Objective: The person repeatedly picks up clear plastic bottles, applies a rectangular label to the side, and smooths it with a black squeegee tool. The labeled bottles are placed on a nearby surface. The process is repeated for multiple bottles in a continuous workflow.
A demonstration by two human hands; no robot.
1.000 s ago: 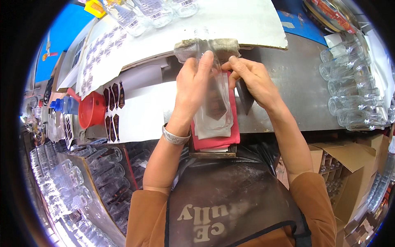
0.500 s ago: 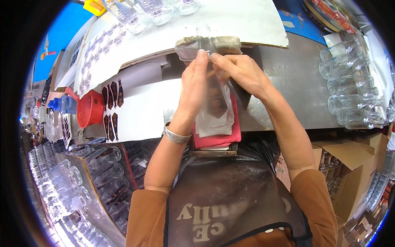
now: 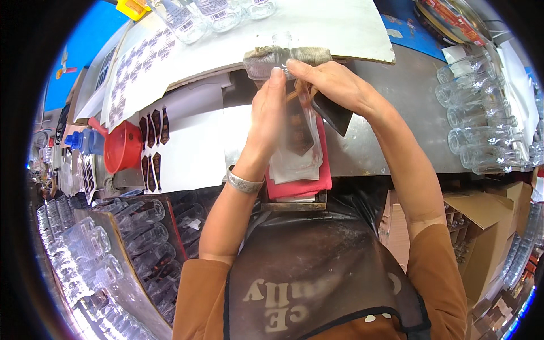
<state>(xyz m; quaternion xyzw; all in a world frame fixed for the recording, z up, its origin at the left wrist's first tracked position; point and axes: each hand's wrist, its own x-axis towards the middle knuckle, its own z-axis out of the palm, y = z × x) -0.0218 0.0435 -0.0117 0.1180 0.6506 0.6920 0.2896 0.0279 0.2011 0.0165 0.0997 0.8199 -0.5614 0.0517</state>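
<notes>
A clear glass bottle (image 3: pixel 315 154) lies on its side in front of me, its neck pointing away across a greyish cloth roll (image 3: pixel 314 55). On its upper face is a dark, tie-shaped label (image 3: pixel 298 136). My left hand (image 3: pixel 267 110) lies closed along the bottle's left side, thumb up, its inner edge blurred and most fingers hidden. My right hand (image 3: pixel 341 86) is bent over the bottle near the shoulder, thumb stretched toward the neck. A dark flat scraper (image 3: pixel 333 115) sticks out from under its curled fingers. Beneath the bottle is a pink cloth (image 3: pixel 324 180).
Tie-shaped labels (image 3: pixel 156 126) lie on a white sheet at left, beside a red pan (image 3: pixel 122 148). Bottles stand on the white board (image 3: pixel 334 25) ahead. More bottles (image 3: pixel 481 122) lie at the metal table's right. Open cardboard boxes (image 3: pixel 487 226) sit lower right; bottles fill racks (image 3: pixel 144 235) lower left.
My right hand has shifted slightly up and tilted, so the dark scraper shows more to the right of the bottle. The left hand stays at the bottle's side.
</notes>
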